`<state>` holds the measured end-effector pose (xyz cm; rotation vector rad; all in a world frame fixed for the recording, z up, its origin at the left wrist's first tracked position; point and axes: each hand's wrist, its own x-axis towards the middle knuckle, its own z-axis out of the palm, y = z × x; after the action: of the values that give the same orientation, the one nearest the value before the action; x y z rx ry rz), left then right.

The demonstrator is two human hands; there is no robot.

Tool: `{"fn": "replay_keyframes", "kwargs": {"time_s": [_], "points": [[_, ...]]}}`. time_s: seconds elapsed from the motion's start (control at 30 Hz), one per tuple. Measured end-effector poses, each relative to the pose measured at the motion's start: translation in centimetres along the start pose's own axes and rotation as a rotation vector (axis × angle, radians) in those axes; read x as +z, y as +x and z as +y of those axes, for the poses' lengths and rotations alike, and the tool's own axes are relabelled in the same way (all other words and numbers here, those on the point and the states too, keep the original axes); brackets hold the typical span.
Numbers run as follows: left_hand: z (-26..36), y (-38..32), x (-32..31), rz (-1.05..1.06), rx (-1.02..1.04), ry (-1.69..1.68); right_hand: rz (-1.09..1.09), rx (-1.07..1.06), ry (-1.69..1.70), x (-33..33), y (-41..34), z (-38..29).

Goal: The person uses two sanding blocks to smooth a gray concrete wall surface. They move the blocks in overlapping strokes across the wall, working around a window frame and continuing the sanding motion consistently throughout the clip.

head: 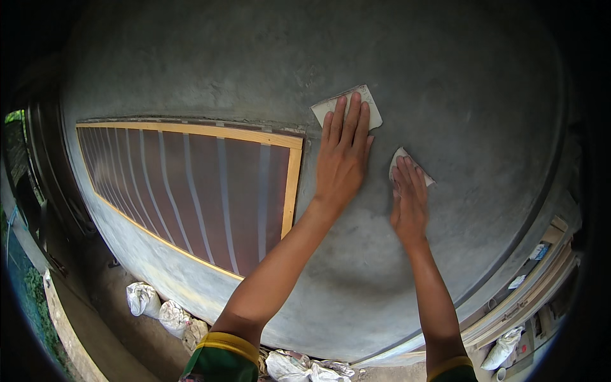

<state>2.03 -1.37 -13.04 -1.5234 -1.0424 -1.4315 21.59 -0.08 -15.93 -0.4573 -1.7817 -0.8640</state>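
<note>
My left hand (344, 143) lies flat over a sheet of sandpaper (373, 111), pressing its pale backing towards the grey plastered wall (458, 110). The sheet bears writing and sits just above and right of the corner of a wood-framed window panel (293, 184). Lower and to the right, my right hand (410, 198) rests on a smaller piece of sandpaper (397, 156), also against the wall, its fingers covering most of the piece. The gritty faces of both pieces are hidden.
White sacks (143, 299) stand on the ground along the wall's foot, with more sacks (305, 367) at the bottom. Long boards (530, 298) are stacked at the lower right, near another white sack (502, 348). A pale ledge (71, 329) runs along the lower left.
</note>
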Motion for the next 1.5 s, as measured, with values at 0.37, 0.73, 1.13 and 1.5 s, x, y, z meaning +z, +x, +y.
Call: {"fn": "replay_keyframes", "kwargs": {"time_s": [0.37, 0.73, 1.13, 1.5], "points": [[1.8, 0.8, 0.4, -0.03, 0.041, -0.027, -0.008, 0.023, -0.018, -0.1, 0.0, -0.1], [2.3, 1.0, 0.2, 0.016, 0.099, -0.063, 0.022, 0.004, -0.038, 0.0, -0.1, 0.1], [2.4, 0.9, -0.3, -0.019, 0.103, -0.045, 0.019, 0.007, -0.004, -0.1, 0.0, -0.1], [1.7, -0.7, -0.2, -0.06, 0.089, -0.134, 0.004, 0.013, 0.021, 0.1, -0.1, 0.1]]}}
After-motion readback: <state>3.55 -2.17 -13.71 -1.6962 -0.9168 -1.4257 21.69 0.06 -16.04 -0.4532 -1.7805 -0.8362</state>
